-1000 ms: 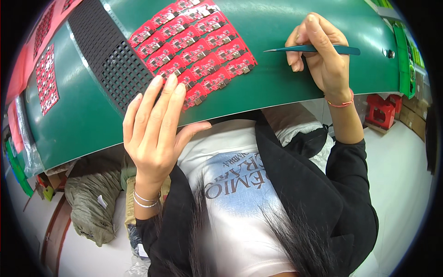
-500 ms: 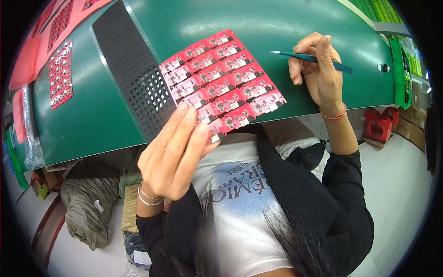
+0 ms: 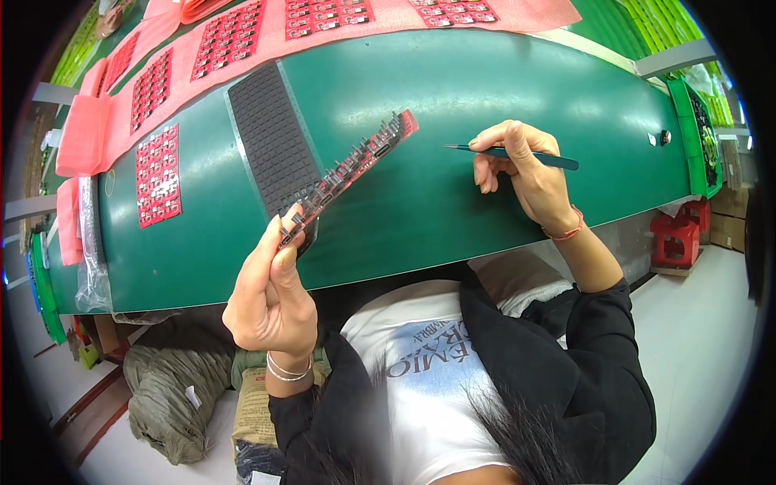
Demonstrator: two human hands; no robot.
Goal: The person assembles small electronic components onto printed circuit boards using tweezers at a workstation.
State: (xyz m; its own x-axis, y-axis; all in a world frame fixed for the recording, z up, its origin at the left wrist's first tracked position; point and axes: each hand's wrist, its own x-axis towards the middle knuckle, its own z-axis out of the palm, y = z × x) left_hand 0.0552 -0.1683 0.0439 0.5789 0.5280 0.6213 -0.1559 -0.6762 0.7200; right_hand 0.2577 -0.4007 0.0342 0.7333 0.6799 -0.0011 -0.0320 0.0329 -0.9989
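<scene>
My left hand (image 3: 275,291) pinches a red circuit board panel (image 3: 356,166) by its near corner. The panel is lifted above the table and turned nearly edge-on, so its flat faces are mostly hidden; small parts stick up along its upper side. My right hand (image 3: 529,178) is closed around dark teal tweezers (image 3: 525,156), whose tips point left toward the panel without touching it. Beneath and behind the panel, a black sheet of small square pads (image 3: 271,133) on a clear backing lies on the green table (image 3: 388,250).
Another red board panel (image 3: 159,178) lies at left. Several more panels (image 3: 229,39) rest on pink foam sheeting (image 3: 182,73) along the far side. A green bin (image 3: 697,137) stands at the right edge, near a small dark round part (image 3: 665,137). A red stool (image 3: 677,240) is below.
My left hand has tilted the panel from face-on to nearly edge-on. My right hand has shifted slightly left and lower, still holding the tweezers. The view now takes in more of the table's far side.
</scene>
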